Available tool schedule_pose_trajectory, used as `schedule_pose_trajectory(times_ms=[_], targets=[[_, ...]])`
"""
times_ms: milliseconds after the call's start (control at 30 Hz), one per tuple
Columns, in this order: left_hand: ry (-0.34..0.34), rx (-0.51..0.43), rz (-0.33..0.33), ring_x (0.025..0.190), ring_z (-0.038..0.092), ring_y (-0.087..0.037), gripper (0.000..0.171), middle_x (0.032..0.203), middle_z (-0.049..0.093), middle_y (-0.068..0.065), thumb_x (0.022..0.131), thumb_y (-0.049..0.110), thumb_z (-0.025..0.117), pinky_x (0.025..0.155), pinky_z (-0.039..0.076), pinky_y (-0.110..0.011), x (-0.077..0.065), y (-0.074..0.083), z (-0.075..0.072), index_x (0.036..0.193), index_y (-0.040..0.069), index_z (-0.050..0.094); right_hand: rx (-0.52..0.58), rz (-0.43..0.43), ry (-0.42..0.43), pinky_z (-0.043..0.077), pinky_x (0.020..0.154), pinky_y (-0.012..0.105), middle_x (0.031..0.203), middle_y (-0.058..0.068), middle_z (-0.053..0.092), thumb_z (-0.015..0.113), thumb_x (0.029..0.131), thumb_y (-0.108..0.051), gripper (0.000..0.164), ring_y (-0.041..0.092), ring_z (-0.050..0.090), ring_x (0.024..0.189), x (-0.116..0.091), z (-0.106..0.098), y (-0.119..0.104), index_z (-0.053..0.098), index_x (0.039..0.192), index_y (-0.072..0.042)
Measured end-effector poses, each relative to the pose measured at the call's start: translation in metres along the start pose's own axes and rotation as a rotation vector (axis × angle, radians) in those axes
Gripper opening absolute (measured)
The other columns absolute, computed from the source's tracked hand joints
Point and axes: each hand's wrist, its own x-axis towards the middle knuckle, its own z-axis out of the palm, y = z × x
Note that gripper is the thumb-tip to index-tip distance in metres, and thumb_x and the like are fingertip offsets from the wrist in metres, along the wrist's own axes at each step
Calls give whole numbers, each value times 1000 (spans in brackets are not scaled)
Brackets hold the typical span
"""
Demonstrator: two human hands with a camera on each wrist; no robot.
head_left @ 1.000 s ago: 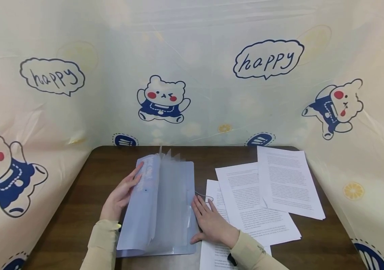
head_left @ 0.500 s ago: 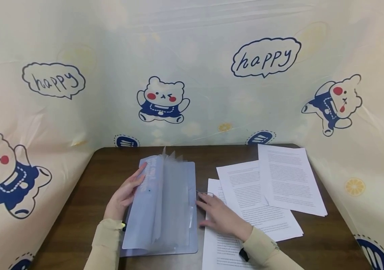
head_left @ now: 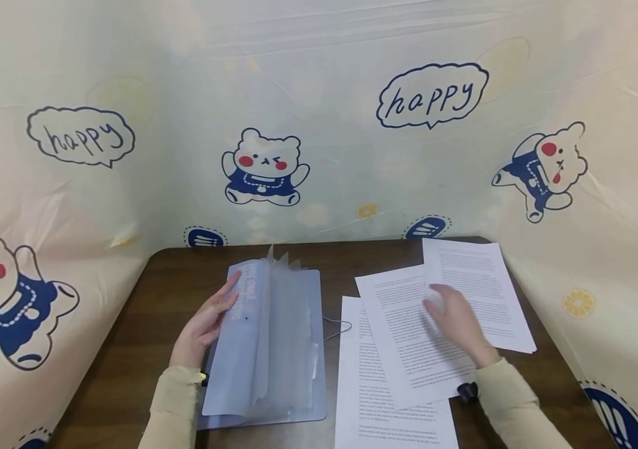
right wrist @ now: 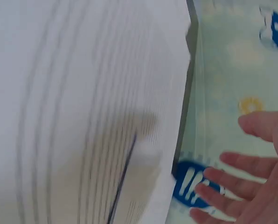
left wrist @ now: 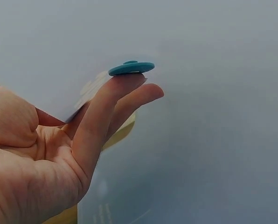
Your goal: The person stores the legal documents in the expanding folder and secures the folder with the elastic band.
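A light blue display-book folder lies partly opened on the table, its clear sleeves fanned at the top. My left hand grips the raised cover by its left edge. In the left wrist view a teal round button sits right at the fingertips. My right hand hovers over the printed sheets, near where the middle sheet meets the far right sheets. Its fingers are spread and hold nothing in the right wrist view.
Another printed sheet lies nearest the front, partly under the middle one. A thin elastic loop sticks out from the folder's right edge. The brown wooden table is enclosed by a patterned curtain.
My right hand has left the folder's right edge and moved right, over the papers. The left hand keeps its grip on the cover, and the folder stays in place.
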Motion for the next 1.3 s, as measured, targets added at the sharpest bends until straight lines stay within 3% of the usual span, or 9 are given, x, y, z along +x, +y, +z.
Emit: schedule_pose_trajectory(times_ms=[167, 433, 567, 733, 900, 1033, 1167, 1300], targets=[[1, -12, -1, 107, 77, -7, 68, 130, 70, 6, 121, 12, 27, 90, 64, -22, -2, 1, 1, 176, 31, -9, -5, 216, -22, 32, 126, 74, 161, 48, 36, 56, 112, -22, 67, 66, 35, 152, 13, -30, 38, 36, 158, 22], [2, -39, -16, 107, 77, -8, 66, 131, 69, 5, 122, 14, 25, 90, 63, -21, -3, 0, 2, 176, 34, -6, -29, 249, -26, 26, 126, 78, 165, 52, 22, 54, 111, -21, 77, 70, 24, 154, 25, -50, 82, 18, 162, 25], [-3, -47, -17, 108, 77, -9, 66, 131, 69, 4, 122, 14, 24, 90, 63, -22, -3, 0, 2, 176, 34, -7, -63, 301, -10, 29, 124, 79, 163, 54, 24, 55, 110, -21, 80, 71, 27, 152, 30, -55, 94, 17, 161, 26], [8, -37, -20, 107, 76, -8, 67, 132, 68, 5, 122, 14, 26, 90, 63, -21, -2, 0, 3, 177, 34, -7, -88, 423, 10, 44, 114, 76, 151, 55, 37, 57, 107, -24, 79, 70, 44, 139, 29, -63, 107, 24, 157, 28], [21, -12, -25, 106, 76, -7, 67, 133, 67, 7, 122, 14, 27, 89, 63, -21, -2, 0, 2, 177, 34, -7, -88, 484, 1, 50, 106, 73, 143, 56, 45, 66, 102, -27, 85, 68, 53, 131, 28, -61, 125, 27, 153, 29], [23, -10, -18, 107, 75, -7, 67, 133, 67, 7, 122, 14, 27, 89, 63, -21, -1, -1, 1, 177, 33, -6, -58, 529, -60, 47, 110, 75, 148, 57, 38, 74, 99, -32, 103, 70, 48, 135, 27, -60, 128, 15, 158, 28], [14, -11, -14, 107, 74, -6, 67, 135, 65, 6, 122, 13, 25, 89, 62, -20, 0, -1, 1, 177, 32, -7, -52, 587, -103, 45, 109, 78, 148, 56, 35, 76, 98, -35, 108, 71, 45, 133, 22, -58, 122, 12, 158, 27], [14, -12, -15, 108, 75, -7, 66, 135, 66, 6, 122, 13, 25, 90, 62, -20, 0, -1, 1, 177, 33, -7, -112, 584, -67, 43, 108, 81, 143, 55, 37, 79, 96, -36, 106, 70, 44, 129, 15, -56, 115, 17, 154, 28]])
